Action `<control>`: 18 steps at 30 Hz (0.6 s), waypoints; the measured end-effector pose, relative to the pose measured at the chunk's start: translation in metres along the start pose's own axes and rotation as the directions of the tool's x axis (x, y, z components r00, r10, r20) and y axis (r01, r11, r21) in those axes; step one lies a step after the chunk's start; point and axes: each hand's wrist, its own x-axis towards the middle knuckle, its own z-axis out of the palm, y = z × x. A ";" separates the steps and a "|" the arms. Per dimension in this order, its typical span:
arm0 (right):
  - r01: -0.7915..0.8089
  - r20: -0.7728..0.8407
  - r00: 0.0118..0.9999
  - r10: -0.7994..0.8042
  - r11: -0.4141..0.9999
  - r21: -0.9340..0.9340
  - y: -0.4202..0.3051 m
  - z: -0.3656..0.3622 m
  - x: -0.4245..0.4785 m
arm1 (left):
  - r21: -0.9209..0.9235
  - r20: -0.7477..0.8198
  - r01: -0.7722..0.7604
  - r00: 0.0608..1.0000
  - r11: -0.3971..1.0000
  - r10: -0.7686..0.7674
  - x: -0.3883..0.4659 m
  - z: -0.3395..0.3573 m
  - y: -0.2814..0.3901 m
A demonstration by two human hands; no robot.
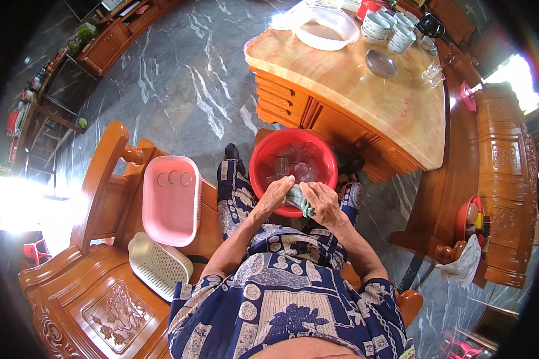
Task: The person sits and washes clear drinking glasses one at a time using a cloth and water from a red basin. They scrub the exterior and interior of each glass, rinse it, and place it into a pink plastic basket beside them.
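A red plastic basin (255, 155) stands on the floor between my knees, with several clear drinking glasses (296, 164) lying in it. Over its near rim, my left hand (276, 193) and my right hand (322, 202) meet around a green and white cloth (300, 197). The cloth is bunched, with its lower end hanging below my right fingers; both hands grip it. Whether a glass is inside the cloth cannot be told. To my left, a pink plastic tub (170, 215) holds several clear glasses (173, 178) in a row at its far end.
A cream perforated basket (159, 264) lies beside the pink tub on the wooden bench. Ahead right, a marble-topped cabinet (341, 80) bears a white basin (325, 43), stacked bowls (376, 27), a round metal lid or dish (381, 63) and clear glassware (432, 75).
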 end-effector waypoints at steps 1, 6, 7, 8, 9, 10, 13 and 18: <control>-0.014 -0.013 1.000 0.014 1.000 0.002 0.001 0.001 0.000 | -0.008 0.000 0.008 1.000 1.000 -0.008 0.000 0.000 0.001; -0.277 0.009 0.959 0.284 0.927 0.255 -0.004 0.002 0.006 | 0.342 -0.011 -0.399 0.904 0.851 0.428 0.006 -0.004 -0.015; -0.345 0.027 0.933 0.358 0.874 0.342 -0.006 0.004 0.007 | 0.478 0.034 -0.505 0.828 0.719 0.559 0.009 -0.006 -0.018; -0.407 0.052 0.903 0.427 0.808 0.425 -0.008 0.007 0.008 | 0.610 0.095 -0.597 0.708 0.521 0.700 0.010 -0.008 -0.023; -0.463 0.080 0.866 0.494 0.731 0.500 -0.007 0.010 0.006 | 0.520 0.021 -0.553 0.771 0.652 0.637 0.007 -0.003 -0.016; -0.499 0.119 0.829 0.546 0.627 0.598 -0.004 0.016 0.002 | 0.404 -0.061 -0.411 0.879 0.817 0.472 0.003 0.000 -0.009; -0.604 0.303 0.700 0.647 0.309 0.735 0.004 0.032 -0.007 | 0.261 -0.110 -0.304 0.934 0.916 0.341 -0.001 0.004 0.002; -0.597 0.508 0.602 0.616 -0.075 0.798 0.007 0.031 -0.012 | 0.293 -0.104 -0.362 0.908 0.885 0.405 -0.004 0.006 0.007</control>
